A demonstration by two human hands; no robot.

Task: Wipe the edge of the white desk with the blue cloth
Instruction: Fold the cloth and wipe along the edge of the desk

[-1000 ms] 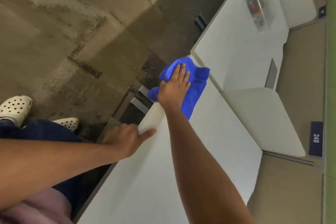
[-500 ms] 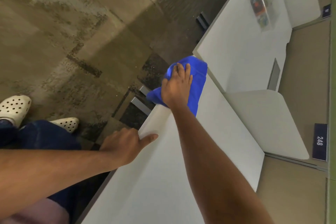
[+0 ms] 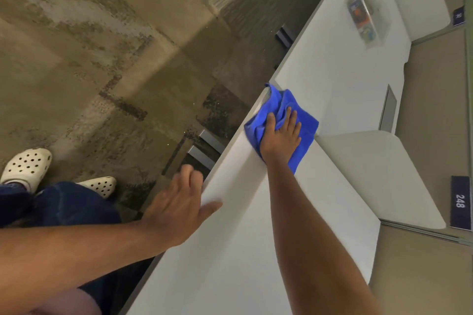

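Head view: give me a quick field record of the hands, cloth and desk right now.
right hand: flat, palm down, pressing the blue cloth
blue cloth: bunched at the far corner of the white desk, by the front edge
left hand: open, fingers over the desk's front edge, thumb on top, holds nothing
beyond: second white desk with a clear packet

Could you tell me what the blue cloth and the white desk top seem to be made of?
The blue cloth looks like soft microfibre or terry: matte, fuzzy, bunching in folds under the right hand. The white desk top looks like smooth laminate board, probably: flat, even, faintly glossy, with a thin edge.
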